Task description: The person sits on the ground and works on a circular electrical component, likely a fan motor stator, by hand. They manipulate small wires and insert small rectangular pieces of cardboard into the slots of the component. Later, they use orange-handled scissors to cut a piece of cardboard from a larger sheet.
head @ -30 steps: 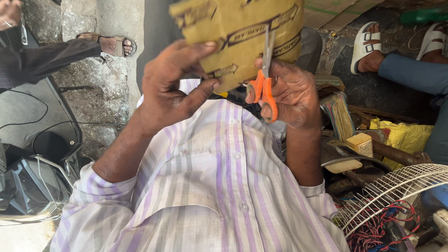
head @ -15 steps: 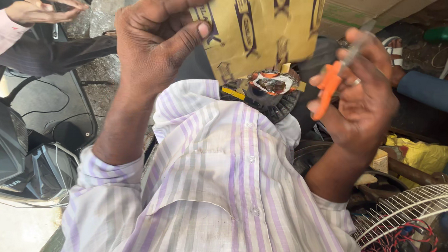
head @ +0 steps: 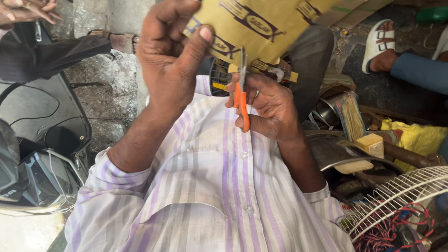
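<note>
Stone ground (head: 111,92) beneath cluttered workspace.

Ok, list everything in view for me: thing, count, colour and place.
cardboard sheet: one, tan with dark print, top centre, pinched by left hand
scissors: one, orange handles, centre, blades at sheet's lower edge
fan guard: one, white wire, lower right
wire bundle: one, red and blue, beneath the guard
yellow bag: one, right
sandals: two, white, on another person's feet, top right
other person's hands: two, top left
striped shirt: one, white and purple, bottom centre
left hand: holding sheet
right hand: gripping scissors
</note>
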